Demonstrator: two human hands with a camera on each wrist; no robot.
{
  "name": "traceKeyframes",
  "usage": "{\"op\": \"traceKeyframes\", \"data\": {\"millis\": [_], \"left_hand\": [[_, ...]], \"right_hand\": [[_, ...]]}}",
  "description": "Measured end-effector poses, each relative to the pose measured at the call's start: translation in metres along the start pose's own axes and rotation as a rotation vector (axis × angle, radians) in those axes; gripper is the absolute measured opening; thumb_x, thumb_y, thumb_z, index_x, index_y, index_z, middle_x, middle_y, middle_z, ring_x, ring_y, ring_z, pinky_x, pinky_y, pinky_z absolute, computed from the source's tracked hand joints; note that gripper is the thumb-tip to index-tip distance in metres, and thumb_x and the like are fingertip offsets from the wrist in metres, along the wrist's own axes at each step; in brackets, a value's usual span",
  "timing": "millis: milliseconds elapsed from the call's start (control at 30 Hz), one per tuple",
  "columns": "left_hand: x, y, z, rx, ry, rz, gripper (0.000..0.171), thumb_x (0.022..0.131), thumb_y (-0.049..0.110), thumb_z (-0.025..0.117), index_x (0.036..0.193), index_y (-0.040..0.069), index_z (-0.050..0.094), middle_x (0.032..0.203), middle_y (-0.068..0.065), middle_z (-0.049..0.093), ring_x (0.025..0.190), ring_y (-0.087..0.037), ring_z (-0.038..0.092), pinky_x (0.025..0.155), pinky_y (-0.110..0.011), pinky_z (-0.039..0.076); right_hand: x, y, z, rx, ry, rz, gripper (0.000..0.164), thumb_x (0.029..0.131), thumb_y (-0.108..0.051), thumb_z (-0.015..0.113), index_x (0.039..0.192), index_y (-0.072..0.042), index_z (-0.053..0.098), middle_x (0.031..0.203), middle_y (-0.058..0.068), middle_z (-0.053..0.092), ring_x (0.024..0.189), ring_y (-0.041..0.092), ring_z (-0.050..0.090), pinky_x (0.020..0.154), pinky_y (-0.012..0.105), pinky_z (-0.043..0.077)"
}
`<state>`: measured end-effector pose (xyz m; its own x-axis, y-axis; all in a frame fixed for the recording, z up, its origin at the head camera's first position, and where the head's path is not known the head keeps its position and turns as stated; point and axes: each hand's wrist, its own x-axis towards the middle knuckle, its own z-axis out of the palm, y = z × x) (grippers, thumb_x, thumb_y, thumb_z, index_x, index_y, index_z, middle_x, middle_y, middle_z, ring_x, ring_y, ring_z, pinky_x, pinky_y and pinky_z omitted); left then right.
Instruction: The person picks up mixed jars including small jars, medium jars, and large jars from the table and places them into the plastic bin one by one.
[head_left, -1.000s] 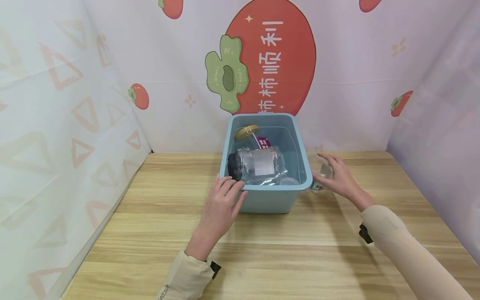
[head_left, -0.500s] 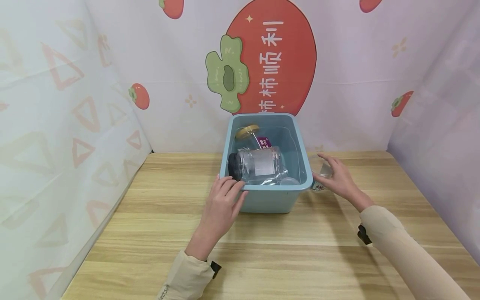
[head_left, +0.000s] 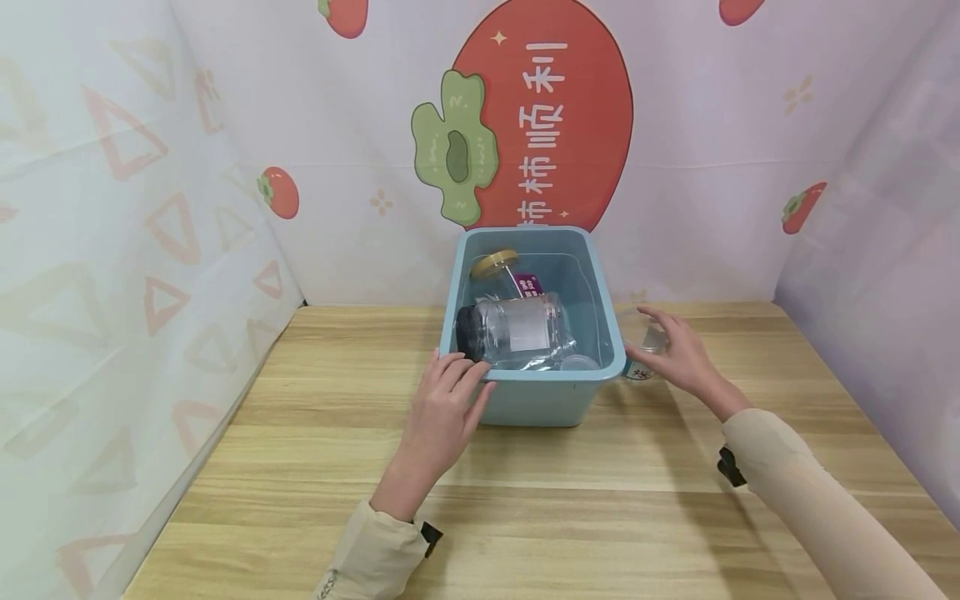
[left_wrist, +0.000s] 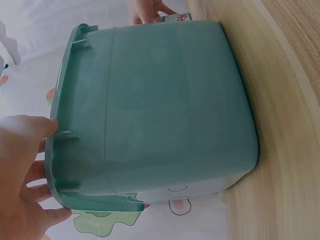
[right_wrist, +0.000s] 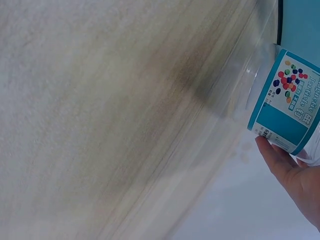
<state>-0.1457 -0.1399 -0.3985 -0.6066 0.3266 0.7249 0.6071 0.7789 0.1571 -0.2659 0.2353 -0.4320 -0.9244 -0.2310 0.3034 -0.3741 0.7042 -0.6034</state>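
A blue plastic bin (head_left: 551, 377) stands on the table against the back cloth. My left hand (head_left: 442, 408) grips its near left rim; in the left wrist view the thumb and fingers lie on both sides of the rim of the bin (left_wrist: 165, 110). To the right of the bin, my right hand (head_left: 684, 358) holds a clear plastic jar (head_left: 639, 368) between thumb and fingers. In the right wrist view this jar (right_wrist: 287, 100) shows a teal and white label with coloured dots, close beside the bin wall. The bin partly hides the jar in the head view.
Inside the bin lie a clear jar with a black lid (head_left: 517, 329), one with a gold lid (head_left: 493, 264), a purple label (head_left: 528, 285) and a round clear piece (head_left: 579, 363). Printed cloth (head_left: 360, 125) encloses the wooden table (head_left: 322, 400) at the back and sides.
The jar in my right hand has shifted very slightly beside the bin. My left hand and the bin stay where they were.
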Motion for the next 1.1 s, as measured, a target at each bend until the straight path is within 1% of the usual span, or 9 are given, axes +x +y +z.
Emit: {"op": "traceKeyframes", "data": {"millis": [400,733,867,1100], "left_hand": [[0.000,0.000,0.000,0.006,-0.003,0.002,0.019,0.096,0.012,0.078,0.113,0.004,0.076,0.103,-0.011,0.073,0.114,-0.036,0.065,0.112,-0.066,0.046],[0.000,0.001,-0.002,0.001,-0.011,-0.009,0.019,0.097,0.013,0.078,0.113,0.004,0.076,0.104,-0.011,0.073,0.115,-0.036,0.065,0.113,-0.066,0.044],[0.000,0.001,-0.002,0.003,-0.011,-0.010,0.019,0.097,0.013,0.078,0.113,0.004,0.076,0.104,-0.011,0.073,0.115,-0.036,0.065,0.113,-0.066,0.044],[0.001,0.001,-0.002,0.003,-0.013,-0.011,0.019,0.097,0.013,0.078,0.113,0.004,0.076,0.104,-0.011,0.073,0.115,-0.036,0.065,0.114,-0.065,0.044]], "right_hand": [[0.004,-0.004,-0.009,-0.019,-0.008,-0.003,0.075,0.091,-0.023,0.082,0.151,0.006,0.047,0.150,0.038,0.048,0.136,0.059,0.045,0.106,0.078,0.038],[0.009,-0.011,-0.020,-0.014,-0.014,-0.008,0.075,0.089,-0.022,0.084,0.150,0.004,0.049,0.151,0.037,0.048,0.137,0.059,0.044,0.106,0.079,0.038],[0.012,-0.014,-0.025,-0.018,-0.028,-0.010,0.077,0.089,-0.023,0.084,0.151,0.005,0.049,0.153,0.036,0.047,0.139,0.059,0.042,0.107,0.079,0.036],[0.016,-0.017,-0.032,-0.049,-0.058,-0.005,0.077,0.089,-0.025,0.084,0.150,0.005,0.049,0.150,0.036,0.049,0.138,0.059,0.044,0.107,0.078,0.038]]}}
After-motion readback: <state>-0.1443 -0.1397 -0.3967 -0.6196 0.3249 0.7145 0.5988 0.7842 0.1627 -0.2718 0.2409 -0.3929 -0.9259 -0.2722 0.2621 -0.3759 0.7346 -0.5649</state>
